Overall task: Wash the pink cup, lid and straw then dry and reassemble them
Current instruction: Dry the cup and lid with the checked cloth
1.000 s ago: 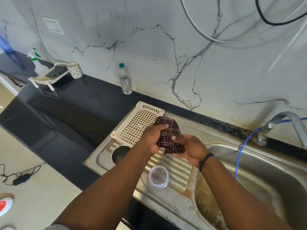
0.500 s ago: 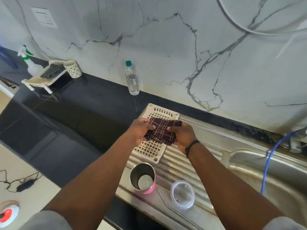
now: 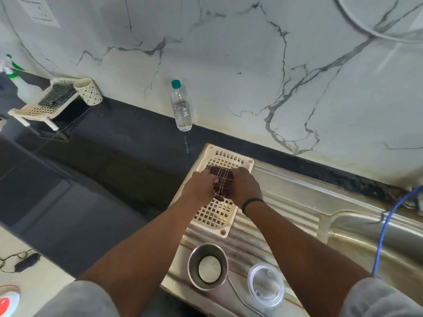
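Your cup [image 3: 207, 266] stands upright and open on the ribbed steel drainboard [image 3: 274, 216], near its front edge, its bare metal inside showing; no pink shows from above. Your lid [image 3: 266, 285], clear and round, lies flat just to the right of the cup, apart from it. Your straw [image 3: 238, 294], thin metal, lies on the drainboard between the two, one end beside the cup's rim, running toward the front edge.
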